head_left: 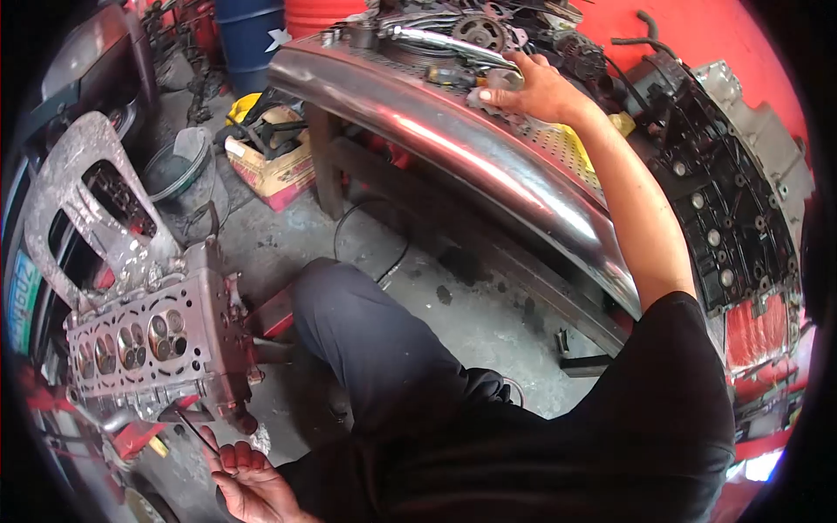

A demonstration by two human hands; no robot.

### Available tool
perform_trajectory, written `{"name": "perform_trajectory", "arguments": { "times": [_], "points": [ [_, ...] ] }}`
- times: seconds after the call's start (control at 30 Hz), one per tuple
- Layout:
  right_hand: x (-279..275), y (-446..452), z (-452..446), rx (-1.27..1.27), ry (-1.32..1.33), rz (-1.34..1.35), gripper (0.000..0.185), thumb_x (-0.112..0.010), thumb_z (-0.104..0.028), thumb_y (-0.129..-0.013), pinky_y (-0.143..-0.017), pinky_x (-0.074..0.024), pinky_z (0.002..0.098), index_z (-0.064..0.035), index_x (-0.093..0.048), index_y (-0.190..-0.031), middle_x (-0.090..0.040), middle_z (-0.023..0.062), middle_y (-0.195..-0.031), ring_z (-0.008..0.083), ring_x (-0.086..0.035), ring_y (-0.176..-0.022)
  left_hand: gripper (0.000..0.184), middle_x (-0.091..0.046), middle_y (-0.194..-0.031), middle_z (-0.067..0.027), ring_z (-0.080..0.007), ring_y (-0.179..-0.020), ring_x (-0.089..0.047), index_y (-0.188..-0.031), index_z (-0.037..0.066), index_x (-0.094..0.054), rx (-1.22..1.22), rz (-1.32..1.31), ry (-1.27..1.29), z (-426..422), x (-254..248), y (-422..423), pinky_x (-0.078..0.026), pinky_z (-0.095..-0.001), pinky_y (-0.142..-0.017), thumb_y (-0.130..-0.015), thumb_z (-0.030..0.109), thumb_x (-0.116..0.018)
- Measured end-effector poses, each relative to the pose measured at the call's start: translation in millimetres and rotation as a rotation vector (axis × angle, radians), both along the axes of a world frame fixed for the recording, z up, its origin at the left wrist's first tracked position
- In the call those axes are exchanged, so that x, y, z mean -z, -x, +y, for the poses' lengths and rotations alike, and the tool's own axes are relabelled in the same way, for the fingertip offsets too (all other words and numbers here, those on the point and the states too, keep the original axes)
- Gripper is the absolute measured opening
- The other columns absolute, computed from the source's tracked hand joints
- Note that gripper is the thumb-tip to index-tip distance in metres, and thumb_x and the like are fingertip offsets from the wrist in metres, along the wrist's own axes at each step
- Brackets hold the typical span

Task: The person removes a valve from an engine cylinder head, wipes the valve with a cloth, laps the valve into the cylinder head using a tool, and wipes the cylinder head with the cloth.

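Observation:
In the lower left, my left hand [248,484] is closed on a thin dark rod [199,433], whose tip points up toward the underside of a cylinder head [205,305]. Whether the tip touches the head is unclear. The head stands tilted on a worn plastic chair [74,187], its valve face turned toward me. My right arm stretches to the metal bench [436,135]. There my right hand [545,91] is curled over what looks like a crumpled grey rag [490,103]. Close by its fingers lie a shiny long-handled wrench [445,40] and a yellow-and-black handle [451,77].
An engine block [719,209] stands at the right. A toothed pulley [479,33] and other parts crowd the bench's back. On the floor are a bucket [179,170] and a cardboard box [275,170]. A blue drum [250,44] stands behind, and a cable [338,228] loops under the bench.

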State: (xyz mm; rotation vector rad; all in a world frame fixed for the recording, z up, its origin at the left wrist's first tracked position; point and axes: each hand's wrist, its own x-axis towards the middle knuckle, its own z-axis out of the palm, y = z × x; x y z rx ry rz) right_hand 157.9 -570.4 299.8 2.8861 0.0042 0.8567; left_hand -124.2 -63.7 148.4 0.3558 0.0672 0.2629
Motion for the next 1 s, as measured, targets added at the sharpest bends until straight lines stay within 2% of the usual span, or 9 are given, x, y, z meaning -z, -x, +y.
{"name": "perform_trajectory", "arguments": {
  "times": [0.07, 0.13, 0.23, 0.33, 0.47, 0.6, 0.8, 0.93, 1.0],
  "points": [
    [3.9, -15.8, -11.2, -0.054, 0.015, -0.009, 0.065, -0.073, -0.048, -0.078, -0.089, -0.0485, 0.0425, -0.0047, -0.058, -0.125, -0.065, 0.019, -0.108, 0.0344, -0.063, -0.102, 0.069, -0.043, -0.096, -0.004, -0.0147, -0.089, -0.043, -0.149, -0.005, -0.011, -0.065, -0.077, -0.027, 14.5, 6.2, 8.7, -0.041, -0.0278, -0.08, -0.097, 0.012, -0.054],
    [-0.5, -24.4, -21.8, 0.039, -0.149, 0.37, 0.056, -0.072, -0.037, -0.078, -0.088, -0.0494, 0.043, -0.0034, -0.058, -0.12, -0.066, 0.023, -0.101, 0.034, -0.065, -0.1, 0.067, -0.047, -0.098, -0.0046, -0.0149, -0.091, -0.046, -0.148, -0.006, -0.015, -0.115, -0.046, -0.076, 15.4, 2.5, 13.7, -0.043, -0.0268, -0.082, -0.097, 0.012, -0.054],
    [-20.7, -16.0, -35.6, 0.091, -0.29, -0.065, 0.037, -0.063, -0.017, -0.079, -0.081, -0.051, 0.0431, -0.003, -0.06, -0.112, -0.067, 0.0225, -0.094, 0.0339, -0.066, -0.092, 0.055, -0.056, -0.113, -0.0094, -0.0165, -0.097, -0.051, -0.143, -0.005, -0.031, 0.084, -0.085, -0.105, 9.9, 5.8, 18.9, -0.044, -0.0279, -0.089, -0.098, 0.017, -0.053],
    [-83.6, 2.7, -62.0, -0.104, -0.235, -0.533, 0.021, -0.058, -0.011, -0.083, -0.071, -0.052, 0.0414, -0.0011, -0.062, -0.101, -0.068, 0.0151, -0.083, 0.0304, -0.066, -0.077, 0.05, -0.059, -0.094, -0.0103, -0.0218, -0.083, -0.053, -0.128, 0.0, -0.044, 0.098, 0.081, -0.224, -11.2, 13.2, 18.8, -0.045, -0.0352, -0.066, -0.093, 0.032, -0.061],
    [-133.6, 34.4, -48.0, -0.364, -0.634, -0.565, 0.027, -0.058, -0.012, -0.089, -0.074, -0.053, 0.0307, -0.0029, -0.065, -0.114, -0.067, 0.0123, -0.102, 0.018, -0.066, -0.085, 0.052, -0.055, -0.088, -0.0121, -0.0231, -0.078, -0.051, -0.127, 0.0, -0.047, -0.012, 0.095, -0.339, -31.0, 4.4, -1.8, -0.044, -0.0395, -0.069, -0.092, 0.034, -0.063],
    [-5.4, 76.7, 133.0, -0.732, -0.963, -0.236, 0.021, -0.065, -0.019, -0.086, -0.067, -0.0478, 0.0294, -0.0018, -0.06, -0.097, -0.062, 0.0077, -0.091, 0.0174, -0.06, -0.079, 0.047, -0.059, -0.104, -0.0186, -0.0313, -0.095, -0.06, -0.131, 0.002, -0.044, -0.217, 0.006, -0.553, -26.6, 2.5, -17.8, -0.048, -0.045, -0.085, -0.096, 0.03, -0.056],
    [124.8, 199.1, 376.8, -1.395, -0.861, 0.928, 0.029, -0.065, -0.029, -0.086, -0.061, -0.0395, 0.0275, -0.0012, -0.06, -0.084, -0.057, 0.0077, -0.084, 0.0143, -0.054, -0.074, 0.047, -0.059, -0.12, -0.0208, -0.0322, -0.112, -0.059, -0.134, 0.002, -0.041, -0.585, 0.124, -0.536, -1.0, 15.8, 16.4, -0.046, -0.0438, -0.098, -0.095, 0.019, -0.059],
    [195.3, 238.6, 456.9, -1.461, -1.247, 1.061, 0.048, -0.038, -0.044, -0.102, -0.096, -0.0387, 0.0329, -0.0015, -0.052, -0.118, -0.052, 0.013, -0.12, 0.0179, -0.05, -0.112, 0.038, -0.061, -0.121, -0.0155, -0.0219, -0.115, -0.057, -0.131, -0.001, -0.045, -0.87, 0.447, -0.637, 5.9, 49.7, 44.2, -0.042, -0.0337, -0.1, -0.094, 0.002, -0.056],
    [210.0, 272.4, 481.3, -1.059, -1.722, 1.644, 0.056, -0.02, -0.045, -0.105, -0.109, -0.0295, 0.0339, -0.0012, -0.044, -0.13, -0.049, 0.0108, -0.13, 0.0198, -0.043, -0.125, 0.032, -0.061, -0.114, -0.0109, -0.0187, -0.108, -0.058, -0.127, -0.001, -0.046, -1.003, 0.726, -0.83, 13.0, 73.0, 43.2, -0.045, -0.0312, -0.097, -0.096, 0.003, -0.053]
  ]
}}
